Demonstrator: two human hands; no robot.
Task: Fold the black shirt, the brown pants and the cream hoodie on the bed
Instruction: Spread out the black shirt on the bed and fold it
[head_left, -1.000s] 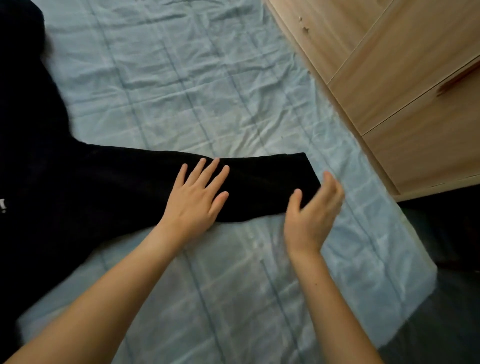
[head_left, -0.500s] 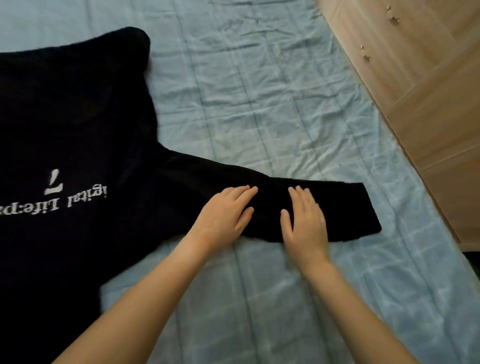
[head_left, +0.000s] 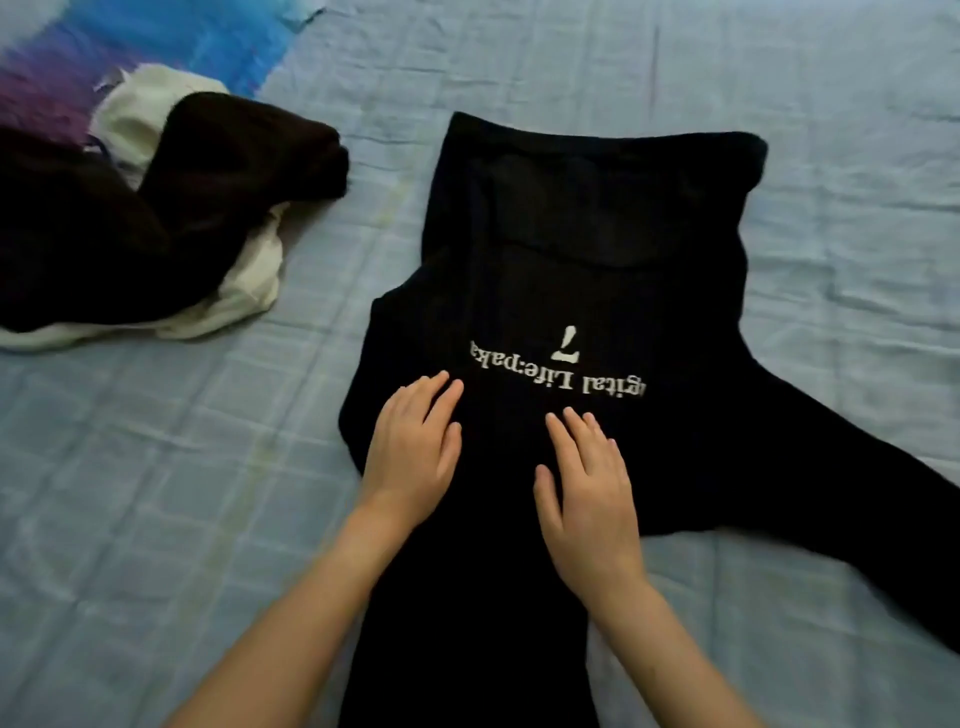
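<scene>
The black shirt (head_left: 561, 291) lies spread on the bed with white lettering upside down across its middle. Its left side is folded in, and one sleeve stretches out to the lower right. My left hand (head_left: 415, 447) rests flat on the shirt just below the lettering, fingers straight. My right hand (head_left: 587, 483) lies flat beside it on the shirt's middle. The brown pants (head_left: 156, 208) are bunched at the left, on top of the cream hoodie (head_left: 244, 291).
The light blue checked bed sheet (head_left: 156, 493) covers the whole bed. A blue and purple patterned cloth (head_left: 130, 36) lies at the top left, behind the pile of clothes.
Both hands have moved left from the shirt's right sleeve to its middle, below the lettering. The view swung left, so the wooden wardrobe is gone and the clothes pile shows.
</scene>
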